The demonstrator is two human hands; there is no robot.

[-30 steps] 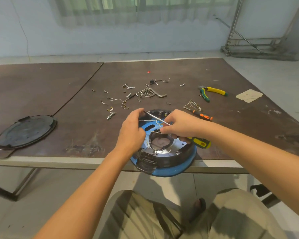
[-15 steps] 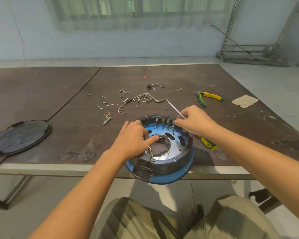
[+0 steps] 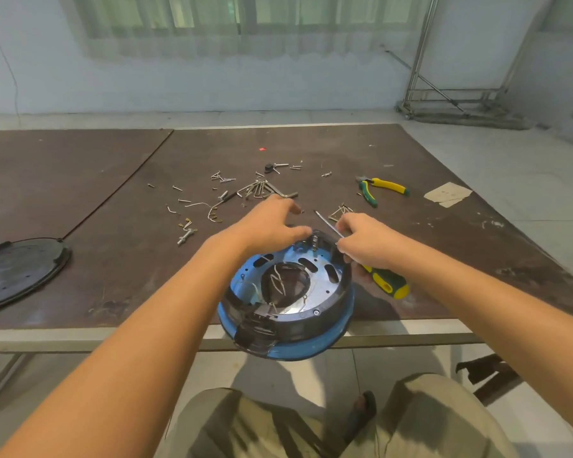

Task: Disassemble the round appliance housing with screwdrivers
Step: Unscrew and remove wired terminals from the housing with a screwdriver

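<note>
The round blue and black appliance housing point(image 3: 288, 292) sits at the table's near edge, overhanging it, with loose white wires in its centre hole. My right hand point(image 3: 368, 242) grips a green and yellow handled screwdriver point(image 3: 386, 282) beside the housing's right rim; the thin shaft points up and away to the left. My left hand point(image 3: 272, 226) hovers over the housing's far rim with fingers spread and relaxed, holding nothing that I can see.
Several loose screws and hex keys point(image 3: 262, 188) lie scattered beyond the housing. Green and yellow pliers point(image 3: 381, 188) lie at the right, a paper scrap point(image 3: 447, 195) further right. A black round cover point(image 3: 17, 271) rests at the left table edge.
My left hand has lifted out of the housing's centre and moved up past its far rim, fingers now spread. My right hand and the screwdriver have barely shifted.
</note>
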